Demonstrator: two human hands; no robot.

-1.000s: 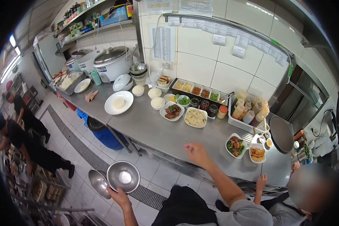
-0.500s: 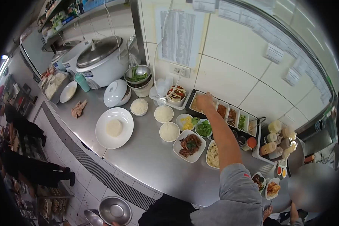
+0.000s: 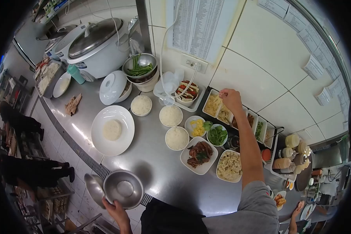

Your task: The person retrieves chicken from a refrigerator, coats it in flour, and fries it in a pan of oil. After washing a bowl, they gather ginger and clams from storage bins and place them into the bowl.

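Note:
Low at the left, my left hand (image 3: 117, 213) grips the rims of two steel mixing bowls: a round one (image 3: 135, 195) facing up and a second one (image 3: 93, 192) tilted beside it. My right hand (image 3: 231, 100) reaches over a row of topping containers, fingers pinched above the tub of pale yellow shreds (image 3: 211, 105); what they hold is too small to make out. Beneath my right arm lie a dish of fried rice (image 3: 229, 167), a bowl of green leaves (image 3: 217, 135), a dish of browned meat (image 3: 200, 155) and a small bowl of yellow pieces (image 3: 195, 126).
Two bowls of white rice (image 3: 171, 116) stand mid-counter, near a large white plate with a rice mound (image 3: 113, 130). Rice cookers (image 3: 97, 50) line the back left. Sauce bottles (image 3: 286, 154) stand at right. People in dark clothes (image 3: 35, 167) are at left; another person's hand (image 3: 298, 209) shows lower right.
My left hand has risen into view, bringing the two steel bowls up to the counter's front edge. My right hand stays over the topping containers. The view has shifted.

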